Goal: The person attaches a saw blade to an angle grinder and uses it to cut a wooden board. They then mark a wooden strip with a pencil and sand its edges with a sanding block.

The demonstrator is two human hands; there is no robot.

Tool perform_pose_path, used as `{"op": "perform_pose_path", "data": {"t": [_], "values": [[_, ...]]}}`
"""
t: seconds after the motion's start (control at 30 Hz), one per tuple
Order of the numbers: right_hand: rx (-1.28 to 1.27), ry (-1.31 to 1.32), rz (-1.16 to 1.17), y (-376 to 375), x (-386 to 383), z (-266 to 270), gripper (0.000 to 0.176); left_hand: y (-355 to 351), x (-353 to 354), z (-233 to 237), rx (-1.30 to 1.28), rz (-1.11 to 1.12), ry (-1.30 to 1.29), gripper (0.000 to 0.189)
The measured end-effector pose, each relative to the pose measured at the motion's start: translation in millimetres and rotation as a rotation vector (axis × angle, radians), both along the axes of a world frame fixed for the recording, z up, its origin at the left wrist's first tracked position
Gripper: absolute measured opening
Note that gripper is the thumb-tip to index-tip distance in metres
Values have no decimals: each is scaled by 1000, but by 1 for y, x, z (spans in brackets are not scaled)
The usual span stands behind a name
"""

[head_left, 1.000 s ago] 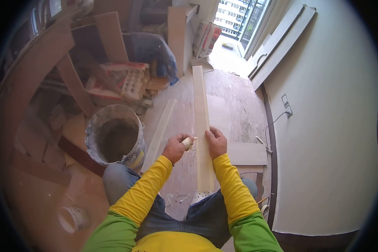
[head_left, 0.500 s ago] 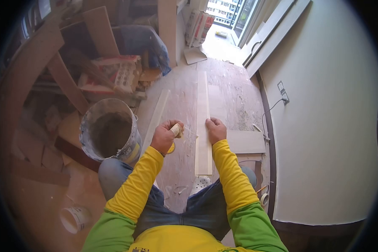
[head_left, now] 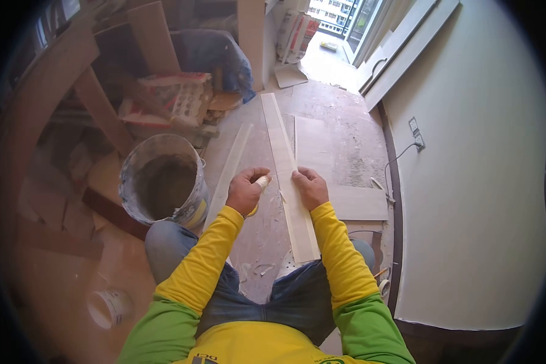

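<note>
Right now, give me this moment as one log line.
Left hand: holds small cream-coloured object, identity unclear | Right hand: grips long, flat, pale strip | Nearby left: round, grey-stained plastic bucket

- Right hand (head_left: 311, 188): holds long plank (head_left: 287, 182) by right edge.
- Left hand (head_left: 244, 191): holds small pale object (head_left: 262, 181), left of plank.
- Bucket (head_left: 195, 211): on floor (head_left: 256, 230), beside left knee (head_left: 168, 242).
- Narrow strip (head_left: 231, 164): between bucket and plank.

A room under renovation — its floor (head_left: 255, 233) scuffed and littered with scraps, a bucket (head_left: 195, 211) of grey mix standing there, boards (head_left: 412, 54) leaning on the wall (head_left: 479, 182) — with sockets (head_left: 419, 141) and a glass door (head_left: 366, 27).
</note>
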State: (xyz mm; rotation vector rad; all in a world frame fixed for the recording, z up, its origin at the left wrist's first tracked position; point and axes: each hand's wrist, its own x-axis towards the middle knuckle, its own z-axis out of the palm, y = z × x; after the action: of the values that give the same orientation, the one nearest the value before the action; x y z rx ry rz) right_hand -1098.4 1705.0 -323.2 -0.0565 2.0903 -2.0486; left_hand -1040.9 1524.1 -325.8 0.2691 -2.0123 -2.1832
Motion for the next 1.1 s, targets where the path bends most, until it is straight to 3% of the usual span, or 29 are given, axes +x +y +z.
{"op": "perform_pose_path", "data": {"t": [0.17, 0.57, 0.73, 0.8, 0.87, 1.0, 1.1], "values": [[-39, -72, 136, -8, 10, 2, 36, 7, 2, -5, -98, 44, 9, 18], [-71, -2, -28, -30, 21, 10, 32, 8, -6, -14, -194, 311, 15, 11], [-174, 57, -251, -19, -11, -21, 33, -4, -5, -13, -306, 397, -28, 12], [-219, 66, -305, -1, -26, -6, 30, -16, -1, -3, -417, 528, 28, 12], [-207, 67, -441, 22, -44, -2, 29, -30, 4, 16, -458, 605, 143, 13], [-203, 19, -588, 53, -50, 7, 19, -71, 17, 59, -167, 720, 430, 15], [-353, 3, -829, 57, -58, -9, 18, -96, 28, 74, -373, 938, 575, 16]]}}
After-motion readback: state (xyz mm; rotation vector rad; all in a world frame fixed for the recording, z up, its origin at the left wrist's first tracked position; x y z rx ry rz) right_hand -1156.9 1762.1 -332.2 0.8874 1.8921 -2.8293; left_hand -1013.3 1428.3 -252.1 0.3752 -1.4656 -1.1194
